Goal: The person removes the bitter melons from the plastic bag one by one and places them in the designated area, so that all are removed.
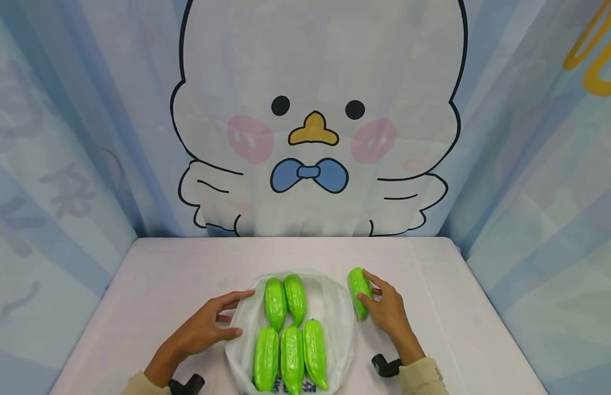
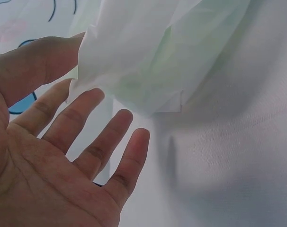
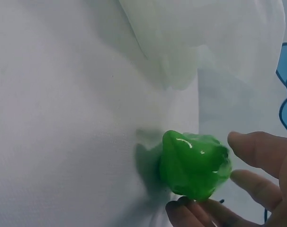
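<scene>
A white plastic bag (image 1: 337, 340) with its mouth spread wide lies in the middle of the table. Several glossy green bitter melons (image 1: 291, 359) are inside it, in two rows. My left hand (image 1: 203, 329) touches the bag's left rim, thumb and fingers spread apart; in the left wrist view the fingertips meet the thin plastic edge. To the right of the bag, my right hand (image 1: 386, 310) holds another bitter melon (image 1: 357, 285), thumb on one side and fingers on the other. The right wrist view shows this melon (image 3: 193, 165) end-on, close to the tabletop.
The table (image 1: 177, 274) has a pale cloth, with its far edge against a curtain (image 1: 310, 208) printed with a cartoon bird. Curtains also hang along both sides. Black wrist cameras (image 1: 386, 366) sit at both sleeves.
</scene>
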The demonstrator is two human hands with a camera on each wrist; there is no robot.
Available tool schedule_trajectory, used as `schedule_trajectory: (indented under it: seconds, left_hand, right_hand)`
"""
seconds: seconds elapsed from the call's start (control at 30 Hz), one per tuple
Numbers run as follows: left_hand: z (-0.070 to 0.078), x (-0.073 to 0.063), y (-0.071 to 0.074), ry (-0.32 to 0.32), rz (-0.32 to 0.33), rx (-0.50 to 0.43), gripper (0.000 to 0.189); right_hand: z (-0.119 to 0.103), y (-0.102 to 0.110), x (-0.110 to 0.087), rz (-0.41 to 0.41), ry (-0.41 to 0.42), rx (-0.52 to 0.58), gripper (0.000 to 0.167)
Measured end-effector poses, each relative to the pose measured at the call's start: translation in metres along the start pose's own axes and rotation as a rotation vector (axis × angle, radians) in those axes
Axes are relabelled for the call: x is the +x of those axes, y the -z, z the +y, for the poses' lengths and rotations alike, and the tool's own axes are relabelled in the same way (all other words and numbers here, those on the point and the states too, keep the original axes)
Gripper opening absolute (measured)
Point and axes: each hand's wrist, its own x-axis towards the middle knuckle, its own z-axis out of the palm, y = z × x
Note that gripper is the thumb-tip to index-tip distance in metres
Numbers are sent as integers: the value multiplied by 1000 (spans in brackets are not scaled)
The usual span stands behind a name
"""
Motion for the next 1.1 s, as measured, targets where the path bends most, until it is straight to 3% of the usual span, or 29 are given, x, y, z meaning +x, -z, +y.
schedule_trajectory:
  seconds: [0.23,0.5,0.83,1.1]
  left_hand:
    - [-2,0,0,-5,-3,5,73]
    - [-1,1,1,-17,-10,-6,72]
    - [-1,1,0,-16,-12,-11,73]
    - [1,1,0,-19,-10,-14,73]
  right_hand:
    - [-6,4,-3,24,5,-21,67]
    - [-24,16,-10,62,77,12,69]
    - [-51,22,-28,63,232,83,65]
    - [-63,15,-37,7,342,129,64]
